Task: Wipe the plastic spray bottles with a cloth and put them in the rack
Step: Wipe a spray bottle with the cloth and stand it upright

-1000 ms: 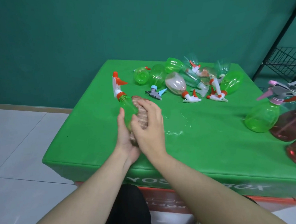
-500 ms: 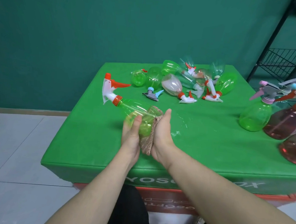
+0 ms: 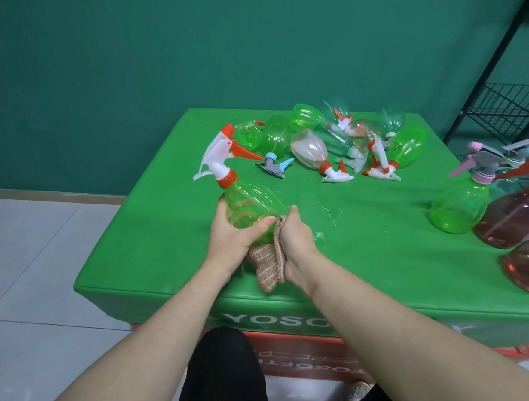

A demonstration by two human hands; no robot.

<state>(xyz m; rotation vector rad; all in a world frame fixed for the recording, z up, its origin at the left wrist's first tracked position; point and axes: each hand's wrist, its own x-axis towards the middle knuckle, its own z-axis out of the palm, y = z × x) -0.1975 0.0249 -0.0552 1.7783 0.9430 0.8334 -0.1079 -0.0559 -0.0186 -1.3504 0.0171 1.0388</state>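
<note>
My left hand (image 3: 232,238) grips the green bottle (image 3: 253,209) round its belly, held above the tabletop (image 3: 159,255) near its front left corner, nozzle (image 3: 219,153) tilted up and left. My right hand (image 3: 294,243) grips the cloth (image 3: 268,263), pressed against the bottle's base, its loose end hanging between my wrists. More bottles lie heaped at the back edge; three stand at the right edge. Rack (image 3: 514,108) beyond the right edge.
</note>
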